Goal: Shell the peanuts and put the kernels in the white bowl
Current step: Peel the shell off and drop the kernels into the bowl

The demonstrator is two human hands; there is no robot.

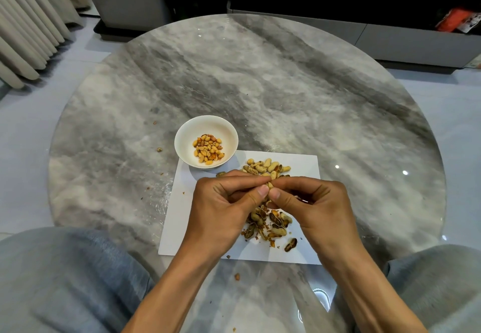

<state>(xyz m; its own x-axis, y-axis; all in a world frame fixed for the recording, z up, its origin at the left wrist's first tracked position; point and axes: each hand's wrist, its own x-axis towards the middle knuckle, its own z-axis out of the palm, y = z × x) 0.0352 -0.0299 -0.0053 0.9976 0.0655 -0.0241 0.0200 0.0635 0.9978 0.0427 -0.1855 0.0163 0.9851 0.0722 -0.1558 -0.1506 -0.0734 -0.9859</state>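
Both hands [270, 202] pinching (thumbs together).

Glossy grey marble table [286, 85], matt white paper sheet [299, 166], glazed white bowl [182, 140].

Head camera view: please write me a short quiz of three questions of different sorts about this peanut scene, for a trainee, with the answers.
1. True or false: the white bowl already holds kernels.
2. Multiple choice: where do the unshelled peanuts lie? A) in the bowl B) on the white paper sheet, beyond the hands C) on the floor
3. Short answer: what do the left hand and right hand do?

Key
1. True.
2. B.
3. Both pinch one peanut between thumbs and fingers, above the empty shells.
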